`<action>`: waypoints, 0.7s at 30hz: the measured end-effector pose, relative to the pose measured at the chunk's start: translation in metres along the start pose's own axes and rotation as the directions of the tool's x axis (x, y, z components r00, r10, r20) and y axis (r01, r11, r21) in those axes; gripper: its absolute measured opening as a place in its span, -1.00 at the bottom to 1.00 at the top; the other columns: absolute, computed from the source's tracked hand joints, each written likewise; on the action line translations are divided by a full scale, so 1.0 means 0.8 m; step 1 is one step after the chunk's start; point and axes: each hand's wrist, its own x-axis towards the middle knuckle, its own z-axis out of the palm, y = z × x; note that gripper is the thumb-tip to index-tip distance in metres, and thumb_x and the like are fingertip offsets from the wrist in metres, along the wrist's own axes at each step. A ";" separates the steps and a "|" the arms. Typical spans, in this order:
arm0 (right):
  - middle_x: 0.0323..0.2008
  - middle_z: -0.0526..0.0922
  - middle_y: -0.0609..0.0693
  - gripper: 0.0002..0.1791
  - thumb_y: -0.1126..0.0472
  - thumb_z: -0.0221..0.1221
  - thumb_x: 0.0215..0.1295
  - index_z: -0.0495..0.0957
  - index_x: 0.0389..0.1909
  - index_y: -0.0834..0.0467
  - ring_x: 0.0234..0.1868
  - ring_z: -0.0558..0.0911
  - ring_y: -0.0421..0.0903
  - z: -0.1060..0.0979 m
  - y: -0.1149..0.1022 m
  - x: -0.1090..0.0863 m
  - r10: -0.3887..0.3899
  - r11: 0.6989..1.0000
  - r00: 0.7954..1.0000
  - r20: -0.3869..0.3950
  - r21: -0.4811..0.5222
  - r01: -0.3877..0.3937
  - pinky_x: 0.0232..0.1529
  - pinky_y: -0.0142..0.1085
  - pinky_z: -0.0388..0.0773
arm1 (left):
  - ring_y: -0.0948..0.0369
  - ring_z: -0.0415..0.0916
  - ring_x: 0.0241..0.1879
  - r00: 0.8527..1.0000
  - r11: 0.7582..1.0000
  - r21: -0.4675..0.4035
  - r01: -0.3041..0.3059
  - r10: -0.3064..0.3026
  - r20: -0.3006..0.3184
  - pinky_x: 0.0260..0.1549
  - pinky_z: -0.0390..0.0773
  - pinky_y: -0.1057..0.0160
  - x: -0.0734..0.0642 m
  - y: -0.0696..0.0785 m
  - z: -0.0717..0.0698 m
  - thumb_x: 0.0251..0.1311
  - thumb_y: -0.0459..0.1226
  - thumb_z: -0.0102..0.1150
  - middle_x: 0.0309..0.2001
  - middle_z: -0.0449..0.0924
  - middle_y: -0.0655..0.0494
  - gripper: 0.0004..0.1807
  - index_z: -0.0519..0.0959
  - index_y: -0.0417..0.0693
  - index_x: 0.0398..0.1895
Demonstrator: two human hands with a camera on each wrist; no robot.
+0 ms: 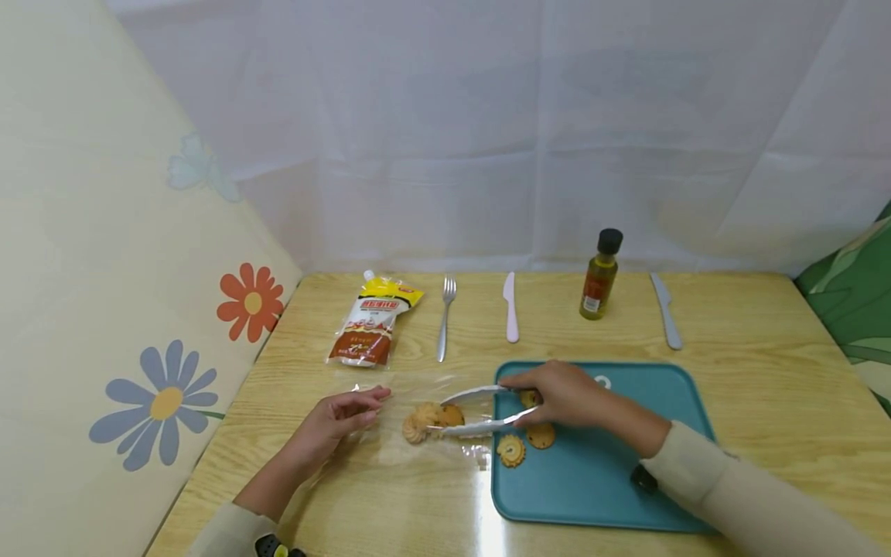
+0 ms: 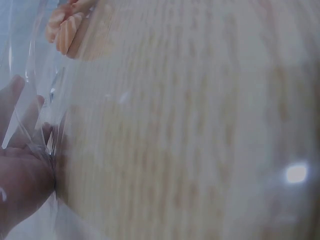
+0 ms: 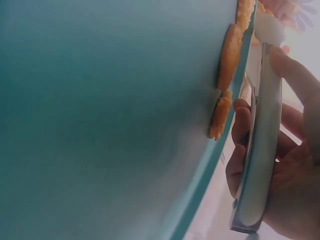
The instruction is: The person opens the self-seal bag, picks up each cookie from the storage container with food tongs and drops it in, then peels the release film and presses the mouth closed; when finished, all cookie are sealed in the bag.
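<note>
A clear plastic bag [image 1: 390, 449] lies on the table with several cookies [image 1: 420, 422] inside. At its left end is my left hand [image 1: 341, 422], fingers extended and apart from the thumb, touching the film; in the left wrist view the hand [image 2: 22, 175] shows through the plastic. My right hand [image 1: 567, 394] grips metal tongs [image 1: 480, 427] near the left side of the teal tray [image 1: 605, 495]. The tongs' arms reach left into the bag, their tips at a round brown cookie [image 1: 452, 415]. Other cookies [image 1: 511, 450] lie along the tray's left edge, partly behind the right hand.
Behind the bag lie a spouted food pouch [image 1: 369, 321], a fork [image 1: 445, 317] and a pink knife [image 1: 511, 309]. An oil bottle [image 1: 600, 282] stands upright behind the tray, and a grey knife [image 1: 667, 311] lies right of it. A white cloth [image 1: 431, 155] hangs at the back.
</note>
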 end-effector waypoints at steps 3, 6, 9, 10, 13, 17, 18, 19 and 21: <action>-0.55 0.50 -0.25 -0.31 -0.10 0.47 0.20 0.58 0.34 0.00 -0.56 0.38 -0.35 0.002 0.001 0.000 0.012 1.000 1.000 0.002 -0.003 -0.012 -0.50 -0.39 0.35 | 0.53 0.41 0.28 1.000 1.000 -0.001 0.005 -0.005 -0.005 0.17 0.47 0.48 0.000 0.001 0.000 0.39 -0.24 0.29 0.46 0.38 -0.17 -0.60 0.60 -0.39 0.12; -0.56 0.51 -0.24 -0.30 -0.10 0.47 0.19 0.58 0.35 0.00 -0.56 0.40 -0.34 0.002 0.001 0.000 0.024 1.000 1.000 0.000 0.004 -0.024 -0.50 -0.38 0.36 | 0.53 0.41 0.28 1.000 1.000 -0.003 0.007 -0.007 -0.006 0.17 0.47 0.48 0.000 0.001 0.000 0.39 -0.25 0.29 0.46 0.38 -0.18 -0.60 0.60 -0.40 0.12; -0.56 0.52 -0.24 -0.29 -0.11 0.48 0.19 0.57 0.36 -0.01 -0.57 0.41 -0.33 0.002 0.000 0.000 0.038 0.999 0.999 0.002 0.016 -0.038 -0.51 -0.38 0.37 | 0.52 0.41 0.29 1.000 1.000 0.000 0.007 -0.007 -0.004 0.17 0.46 0.48 0.001 0.001 0.000 0.39 -0.24 0.30 0.46 0.39 -0.18 -0.60 0.60 -0.40 0.12; -0.56 0.53 -0.24 -0.29 -0.10 0.48 0.18 0.57 0.36 -0.01 -0.57 0.41 -0.33 0.001 0.000 0.000 0.040 0.999 0.999 0.001 0.021 -0.040 -0.51 -0.37 0.38 | 0.52 0.40 0.29 1.000 1.000 0.000 0.008 -0.008 -0.004 0.17 0.46 0.48 0.001 0.001 0.000 0.39 -0.24 0.29 0.46 0.39 -0.17 -0.60 0.60 -0.40 0.12; -0.57 0.54 -0.23 -0.28 -0.10 0.48 0.18 0.56 0.36 -0.01 -0.58 0.43 -0.33 0.000 0.000 -0.002 0.056 0.998 0.998 0.002 0.036 -0.056 -0.52 -0.37 0.39 | 0.50 0.40 0.31 1.000 1.000 0.005 0.012 -0.012 -0.003 0.17 0.45 0.49 0.001 0.001 -0.001 0.39 -0.24 0.30 0.46 0.39 -0.16 -0.60 0.60 -0.39 0.12; -0.58 0.51 -0.23 -0.27 -0.12 0.48 0.18 0.56 0.37 0.00 -0.58 0.40 -0.32 -0.004 0.001 -0.006 0.063 0.998 0.998 -0.005 0.032 -0.062 -0.52 -0.37 0.35 | 0.44 0.38 0.35 1.000 1.000 0.006 0.020 -0.020 -0.002 0.18 0.45 0.49 0.000 0.001 -0.001 0.39 -0.24 0.29 0.46 0.39 -0.15 -0.61 0.61 -0.37 0.12; -0.59 0.49 -0.22 -0.27 -0.12 0.48 0.18 0.56 0.37 -0.01 -0.58 0.39 -0.31 -0.005 0.001 -0.007 0.064 0.998 0.998 -0.007 0.028 -0.063 -0.52 -0.37 0.33 | 0.43 0.38 0.36 1.000 1.000 0.007 0.022 -0.022 -0.002 0.17 0.45 0.49 0.000 0.001 -0.002 0.40 -0.24 0.29 0.46 0.39 -0.15 -0.61 0.61 -0.37 0.12; -0.59 0.48 -0.22 -0.27 -0.12 0.48 0.18 0.56 0.37 -0.01 -0.58 0.38 -0.31 -0.006 0.001 -0.009 0.064 0.998 0.998 -0.009 0.025 -0.064 -0.52 -0.37 0.32 | 0.42 0.38 0.37 1.000 1.000 0.007 0.022 -0.022 -0.002 0.17 0.45 0.49 0.000 0.001 -0.002 0.40 -0.24 0.29 0.46 0.39 -0.14 -0.61 0.61 -0.37 0.12; -0.59 0.46 -0.21 -0.27 -0.10 0.48 0.18 0.56 0.37 -0.01 -0.58 0.36 -0.30 -0.008 0.002 -0.011 0.063 0.998 0.998 -0.012 0.021 -0.063 -0.52 -0.37 0.29 | 0.41 0.38 0.37 1.000 1.000 0.011 0.020 -0.020 -0.001 0.17 0.45 0.49 0.000 0.001 -0.002 0.40 -0.24 0.28 0.46 0.40 -0.14 -0.62 0.61 -0.37 0.12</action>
